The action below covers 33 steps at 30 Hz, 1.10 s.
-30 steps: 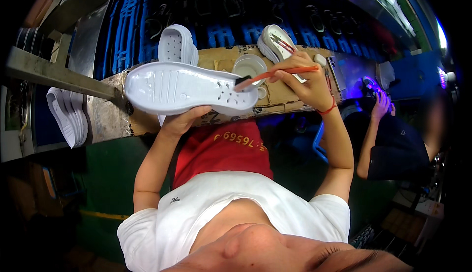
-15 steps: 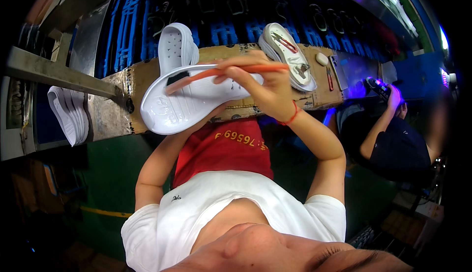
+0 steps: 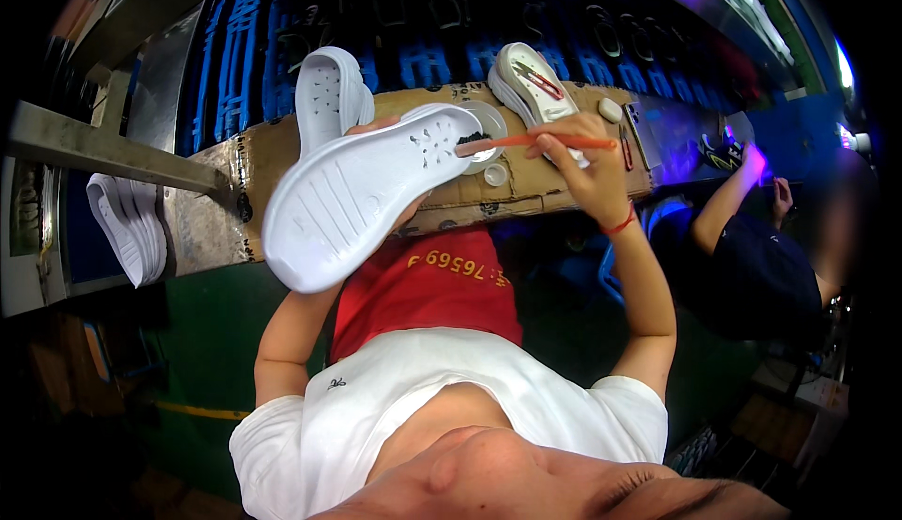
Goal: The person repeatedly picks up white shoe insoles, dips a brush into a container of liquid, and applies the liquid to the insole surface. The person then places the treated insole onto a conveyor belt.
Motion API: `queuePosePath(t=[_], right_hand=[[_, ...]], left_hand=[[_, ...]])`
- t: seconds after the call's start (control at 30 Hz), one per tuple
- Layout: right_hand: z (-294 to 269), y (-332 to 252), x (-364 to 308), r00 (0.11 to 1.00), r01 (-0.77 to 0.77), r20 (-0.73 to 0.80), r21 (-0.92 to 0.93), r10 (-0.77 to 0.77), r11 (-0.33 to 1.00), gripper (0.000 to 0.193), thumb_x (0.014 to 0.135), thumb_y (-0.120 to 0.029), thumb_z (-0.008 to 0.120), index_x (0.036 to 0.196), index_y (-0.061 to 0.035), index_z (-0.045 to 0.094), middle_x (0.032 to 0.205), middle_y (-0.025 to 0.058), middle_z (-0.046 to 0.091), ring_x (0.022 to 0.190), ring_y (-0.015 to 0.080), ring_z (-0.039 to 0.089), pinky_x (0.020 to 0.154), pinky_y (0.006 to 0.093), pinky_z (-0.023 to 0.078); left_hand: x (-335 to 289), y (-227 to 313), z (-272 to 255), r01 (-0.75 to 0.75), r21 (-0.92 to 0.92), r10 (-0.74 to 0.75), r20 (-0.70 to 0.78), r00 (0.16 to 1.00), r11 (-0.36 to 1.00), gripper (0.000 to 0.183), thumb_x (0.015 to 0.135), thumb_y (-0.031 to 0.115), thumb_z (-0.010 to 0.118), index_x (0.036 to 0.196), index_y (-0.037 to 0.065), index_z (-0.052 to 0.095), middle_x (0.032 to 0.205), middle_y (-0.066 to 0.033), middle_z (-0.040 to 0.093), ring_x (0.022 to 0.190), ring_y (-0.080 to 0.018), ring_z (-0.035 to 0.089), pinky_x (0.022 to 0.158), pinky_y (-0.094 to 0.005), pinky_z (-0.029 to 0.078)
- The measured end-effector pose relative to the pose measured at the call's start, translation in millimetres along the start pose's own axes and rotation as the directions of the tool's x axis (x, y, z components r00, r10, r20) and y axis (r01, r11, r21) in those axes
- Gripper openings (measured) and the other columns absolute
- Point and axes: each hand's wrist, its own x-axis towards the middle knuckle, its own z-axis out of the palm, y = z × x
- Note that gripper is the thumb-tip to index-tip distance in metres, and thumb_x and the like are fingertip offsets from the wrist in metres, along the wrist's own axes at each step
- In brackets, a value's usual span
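Observation:
A large white shoe sole [image 3: 362, 186] is tilted in front of me, its grooved and perforated inner face up. My left hand [image 3: 376, 124] grips it from underneath, fingers showing past the far edge and most of the hand hidden. In my right hand [image 3: 594, 165] is an orange-handled brush [image 3: 554, 140], held between closed fingers. Its black bristles touch or hover at the sole's narrow right end; which, I cannot tell. Behind that end is a pale round dish [image 3: 489, 124], partly covered by the sole, with a small white cap [image 3: 495, 174] nearby.
Cardboard [image 3: 437, 205] covers the bench. Another white sole [image 3: 321, 97] stands behind mine; a cream sole [image 3: 526, 83] holds red-handled snips. Stacked soles [image 3: 132, 224] lie left, below a metal bar [image 3: 113, 149]. A dark rack runs behind. A co-worker [image 3: 752, 248] sits at right.
The brush has moved right, from the sole's broad left end to its narrow right end. The sole has turned and come slightly nearer, uncovering the dish and cap.

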Motion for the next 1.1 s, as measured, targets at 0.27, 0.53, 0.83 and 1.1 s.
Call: queuePosePath(t=[0.27,0.53,0.83,1.1], right_hand=[[45,-44,-34,0.884,-0.349,0.086,0.777,0.46,0.525,0.02,0.095,-0.01,0.056,0.1,0.0056,0.066,0.081,0.0101,0.071,0.079,0.0135,0.066,0.072,0.0259,0.051],[32,-80,-50,0.749,0.008,-0.357,0.847,0.558,0.532,0.021,0.098,-0.011,0.051,0.106,0.0048,0.063,0.08,0.0136,0.07,0.076,0.0159,0.067,0.07,0.0247,0.05],[4,-65,-81,0.535,0.157,-0.604,0.758,0.591,0.633,0.022,0.098,-0.013,0.052,0.105,0.0052,0.062,0.076,0.0135,0.068,0.07,0.0182,0.065,0.073,0.0277,0.049],[31,-30,-92,0.618,-0.165,-0.396,0.779,0.679,0.605,0.022,0.096,-0.014,0.056,0.104,0.0046,0.066,0.077,0.0118,0.07,0.074,0.0144,0.065,0.075,0.025,0.047]], left_hand=[[-3,-18,15,0.059,-0.717,-0.07,0.014,0.997,0.695,0.051,0.085,0.01,0.068,0.132,0.004,0.047,0.136,-0.0172,0.044,0.128,-0.0304,0.045,0.101,-0.0394,0.05],[92,-11,28,-0.201,-0.412,0.315,0.231,0.921,0.889,0.07,0.075,0.022,0.08,0.134,0.006,0.047,0.134,-0.0127,0.05,0.128,-0.0234,0.045,0.107,-0.0405,0.04],[398,-26,28,0.113,-0.766,0.113,0.235,0.965,0.633,0.043,0.097,0.022,0.049,0.132,-0.004,0.047,0.133,-0.0216,0.051,0.124,-0.0341,0.049,0.108,-0.0455,0.035],[195,18,-47,-0.808,0.276,0.275,0.842,0.464,0.52,0.044,0.065,-0.004,0.067,0.108,0.009,0.066,0.121,-0.0101,0.057,0.119,-0.029,0.051,0.101,-0.0428,0.044]])
